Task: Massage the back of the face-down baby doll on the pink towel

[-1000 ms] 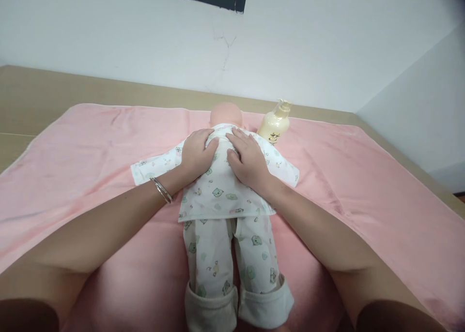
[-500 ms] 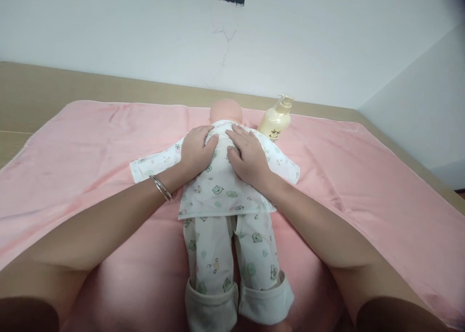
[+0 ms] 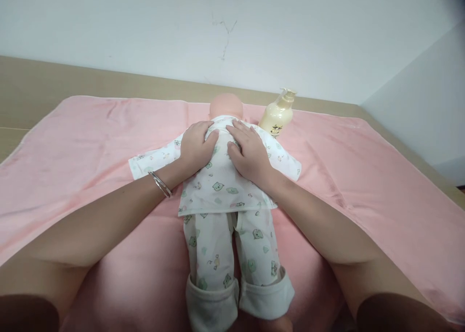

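A baby doll [image 3: 225, 105] lies with the back of its bald head towards me, its arms spread out on a pink blanket. It wears a white printed shirt [image 3: 221, 191] and matching trousers [image 3: 214, 254] with turned-up cuffs. My left hand [image 3: 198, 145] rests flat on the left side of its upper back, thumb apart from the fingers. On the right side of the upper back lies my right hand [image 3: 250, 150], fingers stretched out and slightly spread. Neither hand grips anything. The doll's face is hidden.
A cream-yellow pump bottle [image 3: 278, 114] leans beside the doll's right shoulder area in view. The pink blanket [image 3: 98, 138] covers most of a wooden surface [image 3: 43, 75]. Behind stands a white wall [image 3: 145, 32] with cracks and a dark patch at the top.
The whole scene sits slightly higher in the view, as the camera has tilted a little. Both hands keep their places on the doll's back.
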The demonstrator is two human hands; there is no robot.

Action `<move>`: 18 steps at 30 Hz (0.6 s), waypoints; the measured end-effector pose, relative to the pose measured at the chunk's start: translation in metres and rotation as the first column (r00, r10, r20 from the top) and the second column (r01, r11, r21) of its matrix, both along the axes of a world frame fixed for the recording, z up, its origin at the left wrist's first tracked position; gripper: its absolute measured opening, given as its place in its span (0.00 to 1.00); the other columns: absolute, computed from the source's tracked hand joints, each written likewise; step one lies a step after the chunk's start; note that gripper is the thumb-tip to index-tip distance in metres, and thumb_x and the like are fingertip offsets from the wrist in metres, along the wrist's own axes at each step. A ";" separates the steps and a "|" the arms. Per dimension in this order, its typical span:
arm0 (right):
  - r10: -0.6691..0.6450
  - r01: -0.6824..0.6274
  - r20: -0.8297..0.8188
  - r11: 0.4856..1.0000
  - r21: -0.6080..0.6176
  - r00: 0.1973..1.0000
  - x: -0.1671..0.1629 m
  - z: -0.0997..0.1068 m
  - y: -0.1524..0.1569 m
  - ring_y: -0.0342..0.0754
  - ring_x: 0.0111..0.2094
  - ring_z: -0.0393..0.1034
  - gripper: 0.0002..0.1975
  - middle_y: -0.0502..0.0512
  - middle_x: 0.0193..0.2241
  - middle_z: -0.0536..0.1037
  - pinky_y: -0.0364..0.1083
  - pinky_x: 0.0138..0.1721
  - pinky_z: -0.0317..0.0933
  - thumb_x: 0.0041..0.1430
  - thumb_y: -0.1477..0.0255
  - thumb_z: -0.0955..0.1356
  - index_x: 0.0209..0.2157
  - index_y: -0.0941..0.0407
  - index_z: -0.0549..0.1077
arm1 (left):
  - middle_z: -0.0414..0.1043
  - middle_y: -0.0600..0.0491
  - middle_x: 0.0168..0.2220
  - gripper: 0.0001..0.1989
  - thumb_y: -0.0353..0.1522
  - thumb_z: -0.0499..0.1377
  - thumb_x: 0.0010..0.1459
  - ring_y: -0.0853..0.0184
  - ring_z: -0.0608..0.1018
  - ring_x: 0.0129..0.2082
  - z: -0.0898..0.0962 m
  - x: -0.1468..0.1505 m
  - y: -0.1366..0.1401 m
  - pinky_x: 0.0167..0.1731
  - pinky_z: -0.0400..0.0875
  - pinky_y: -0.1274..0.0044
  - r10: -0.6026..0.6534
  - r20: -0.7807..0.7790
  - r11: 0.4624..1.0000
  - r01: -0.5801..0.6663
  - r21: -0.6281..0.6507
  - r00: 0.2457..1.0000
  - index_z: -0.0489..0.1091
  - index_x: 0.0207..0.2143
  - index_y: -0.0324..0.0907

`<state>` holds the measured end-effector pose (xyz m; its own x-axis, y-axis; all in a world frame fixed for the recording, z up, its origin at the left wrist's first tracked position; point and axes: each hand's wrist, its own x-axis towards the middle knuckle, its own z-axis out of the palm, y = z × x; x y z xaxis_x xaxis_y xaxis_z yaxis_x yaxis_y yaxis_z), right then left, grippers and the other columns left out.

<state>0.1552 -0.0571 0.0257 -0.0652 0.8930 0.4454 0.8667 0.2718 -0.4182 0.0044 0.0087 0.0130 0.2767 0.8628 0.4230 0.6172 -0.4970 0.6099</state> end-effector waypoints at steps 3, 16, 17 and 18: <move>-0.004 0.004 0.005 1.000 0.002 1.000 0.000 0.000 0.001 0.54 0.68 0.59 0.25 0.59 0.64 0.68 0.63 0.69 0.48 0.61 0.71 0.58 0.58 0.56 0.70 | 0.75 0.47 0.55 0.22 0.38 0.48 0.64 0.57 0.74 0.55 0.000 0.000 0.000 0.61 0.66 0.65 -0.001 -0.002 1.000 0.001 -0.002 1.000 0.72 0.53 0.40; 0.001 0.000 0.019 1.000 -0.015 1.000 0.002 0.000 0.001 0.55 0.68 0.57 0.26 0.59 0.65 0.67 0.64 0.69 0.48 0.60 0.72 0.59 0.58 0.57 0.70 | 0.75 0.49 0.55 0.21 0.36 0.49 0.64 0.57 0.74 0.55 0.001 0.001 -0.002 0.60 0.67 0.65 0.008 0.004 1.000 -0.008 -0.007 1.000 0.72 0.53 0.41; -0.001 0.001 0.022 1.000 -0.020 1.000 0.001 0.001 0.001 0.55 0.68 0.57 0.26 0.60 0.65 0.67 0.63 0.70 0.48 0.60 0.72 0.58 0.59 0.58 0.69 | 0.75 0.49 0.55 0.20 0.36 0.49 0.64 0.57 0.74 0.55 0.001 0.001 -0.002 0.60 0.67 0.65 0.009 0.003 1.000 -0.009 -0.009 1.000 0.72 0.53 0.41; -0.004 0.004 0.026 1.000 -0.025 1.000 0.001 0.001 0.001 0.55 0.68 0.57 0.26 0.61 0.65 0.67 0.63 0.70 0.48 0.60 0.72 0.58 0.59 0.58 0.69 | 0.75 0.49 0.55 0.20 0.36 0.49 0.63 0.57 0.74 0.56 0.001 0.001 -0.002 0.60 0.66 0.65 0.009 0.002 1.000 -0.009 -0.010 1.000 0.72 0.52 0.41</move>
<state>0.1565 -0.0562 0.0271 -0.0727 0.9042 0.4209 0.8782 0.2580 -0.4027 0.0058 0.0067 0.0143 0.2676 0.8696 0.4149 0.6203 -0.4850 0.6164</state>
